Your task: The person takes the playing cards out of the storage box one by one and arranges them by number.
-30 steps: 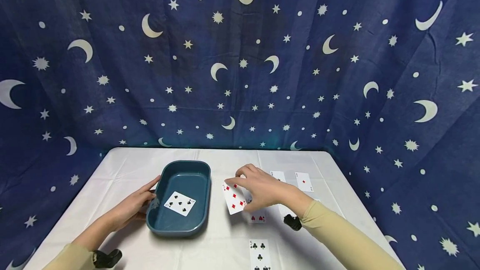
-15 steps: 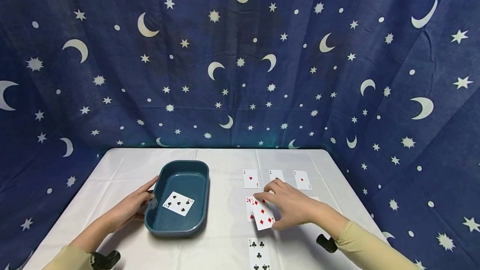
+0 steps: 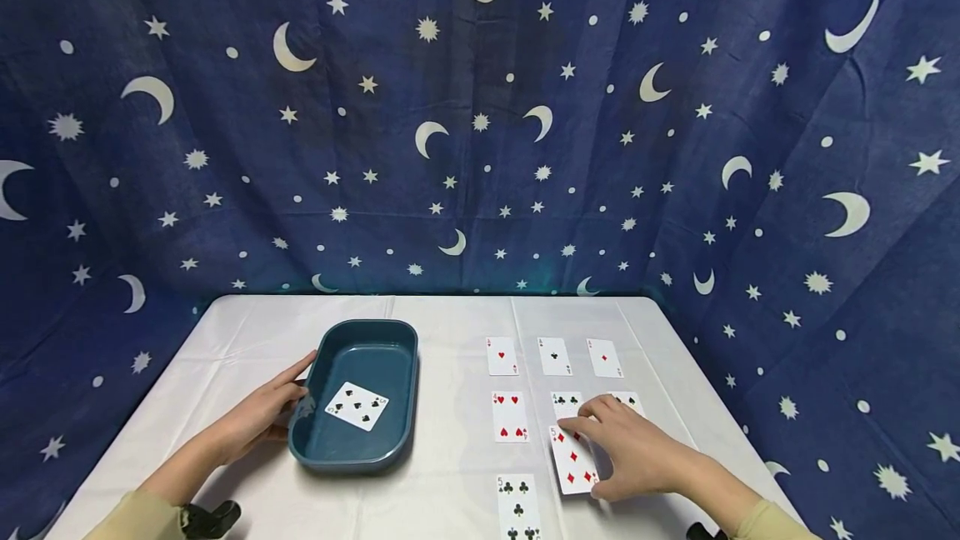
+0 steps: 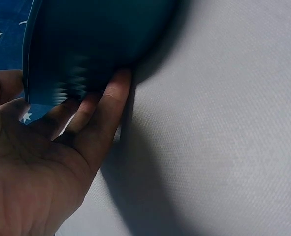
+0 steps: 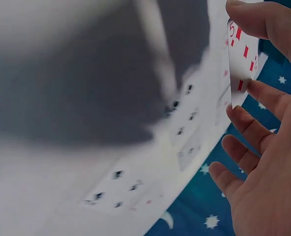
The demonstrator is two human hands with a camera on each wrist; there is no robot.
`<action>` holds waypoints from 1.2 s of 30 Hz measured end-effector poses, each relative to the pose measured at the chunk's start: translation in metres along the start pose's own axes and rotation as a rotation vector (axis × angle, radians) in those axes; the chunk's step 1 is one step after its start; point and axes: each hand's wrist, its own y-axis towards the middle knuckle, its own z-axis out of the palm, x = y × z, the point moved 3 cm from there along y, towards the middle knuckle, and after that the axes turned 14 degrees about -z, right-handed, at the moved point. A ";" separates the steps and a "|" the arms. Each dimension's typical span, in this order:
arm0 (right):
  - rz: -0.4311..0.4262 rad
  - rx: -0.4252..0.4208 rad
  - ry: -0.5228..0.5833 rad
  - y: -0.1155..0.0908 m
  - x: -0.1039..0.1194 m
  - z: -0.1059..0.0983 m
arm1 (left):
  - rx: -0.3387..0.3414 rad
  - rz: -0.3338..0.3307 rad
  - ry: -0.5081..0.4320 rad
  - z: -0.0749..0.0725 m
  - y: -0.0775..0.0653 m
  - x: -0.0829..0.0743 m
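Between its thumb and fingers, my right hand (image 3: 633,448) pinches a playing card, the five of diamonds (image 3: 573,463), by its edges. The card is slightly tilted and overlaps the lower part of a four of clubs (image 3: 566,403) in the head view. In the right wrist view the same five of diamonds (image 5: 244,54) stands between thumb and fingertips. My left hand (image 3: 258,415) touches the left outer side of a dark teal tray (image 3: 408,390). Its fingers (image 4: 113,98) lie against the tray wall in the left wrist view. A five of spades (image 3: 357,406) lies inside the tray.
Face-up cards lie in rows at the right: ace of hearts (image 3: 502,356), ace of clubs (image 3: 555,356), ace of diamonds (image 3: 604,357), four of hearts (image 3: 510,417), and a partly hidden spades card (image 3: 628,400). Nearer is a five of clubs (image 3: 518,507). A starry curtain (image 3: 480,148) hangs behind.
My right hand has carried the five of diamonds rightward and nearer, from beside the tray, across the four of hearts, to just below the four of clubs. My left hand has stayed at the tray.
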 end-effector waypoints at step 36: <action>-0.032 -0.052 0.015 -0.047 0.015 0.036 | -0.008 0.011 0.051 -0.002 0.002 0.000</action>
